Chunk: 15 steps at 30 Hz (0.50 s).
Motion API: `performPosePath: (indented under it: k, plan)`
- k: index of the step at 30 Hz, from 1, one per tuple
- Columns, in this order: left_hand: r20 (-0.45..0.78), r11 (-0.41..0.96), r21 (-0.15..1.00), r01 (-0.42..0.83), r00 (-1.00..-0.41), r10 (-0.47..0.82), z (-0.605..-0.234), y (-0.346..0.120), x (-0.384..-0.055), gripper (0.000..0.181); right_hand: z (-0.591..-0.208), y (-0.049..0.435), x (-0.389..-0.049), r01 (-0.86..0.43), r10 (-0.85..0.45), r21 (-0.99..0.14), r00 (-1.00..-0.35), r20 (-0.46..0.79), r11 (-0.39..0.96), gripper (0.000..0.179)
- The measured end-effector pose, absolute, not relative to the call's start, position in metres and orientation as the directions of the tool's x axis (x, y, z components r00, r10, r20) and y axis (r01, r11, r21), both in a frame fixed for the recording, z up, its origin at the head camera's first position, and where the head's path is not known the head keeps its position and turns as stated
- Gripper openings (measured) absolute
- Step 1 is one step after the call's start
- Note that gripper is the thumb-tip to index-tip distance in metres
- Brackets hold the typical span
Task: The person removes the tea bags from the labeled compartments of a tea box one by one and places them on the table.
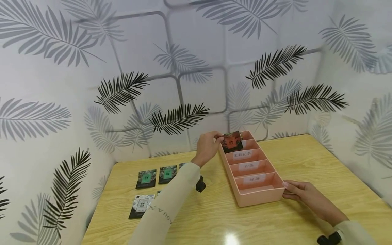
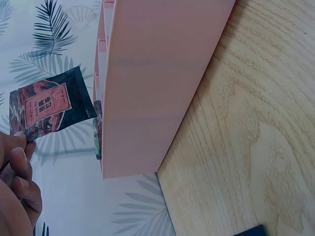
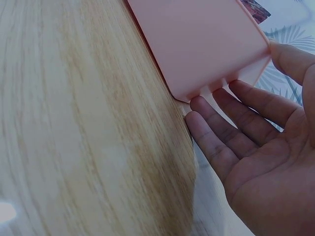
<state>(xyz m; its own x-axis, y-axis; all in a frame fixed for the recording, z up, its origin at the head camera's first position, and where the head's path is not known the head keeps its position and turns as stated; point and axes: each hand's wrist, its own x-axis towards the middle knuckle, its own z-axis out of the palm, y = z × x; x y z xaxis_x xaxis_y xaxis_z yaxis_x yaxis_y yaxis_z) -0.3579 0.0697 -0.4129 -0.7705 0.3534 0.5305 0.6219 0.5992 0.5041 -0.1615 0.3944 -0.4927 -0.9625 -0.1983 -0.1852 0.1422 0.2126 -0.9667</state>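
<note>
The red-and-black tea packet (image 1: 232,144) is hanging over the far compartments of the pink box (image 1: 260,198), above rim level by the left long side. It is looking light and thin, probably smooth-faced foil or coated paper that could be slipping under a loose touch, and limp enough to be bending if pushed flat against a divider, so a pinch on one edge is seeming the right hold, leaving the rest of the packet free. The left hand (image 1: 207,147) is doing just that: thumb and forefinger are closing together on the packet's edge, while the other fingers are curling in without holding anything. The left arm (image 1: 169,200) is reaching forward across the table (image 1: 214,221), its wrist sitting outside the box. The box is appearing to be stiff, thin-walled plastic, likely light enough to be sliding if knocked, and its near corner is offering a firm place for steadying. There the right hand (image 1: 306,196) is resting, palm turned towards the box, the thumb touching the rim corner and several fingertips pressing on the outer wall; its fingers are lying spread and nearly straight rather than wrapping round. Green-labelled packets (image 1: 146,178) and a white-labelled packet (image 1: 142,206) are lying apart from the box, over by the left arm.
</note>
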Motion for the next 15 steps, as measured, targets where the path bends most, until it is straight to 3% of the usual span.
performPosePath:
  k: [15]
  plan:
    - [0.527,0.574,0.506,0.644,-0.757,0.386,-0.405,0.047,-0.342,0.015,-0.492,0.393,-0.163,0.125,-0.193,-0.971,-0.967,-0.165,0.204,0.066]
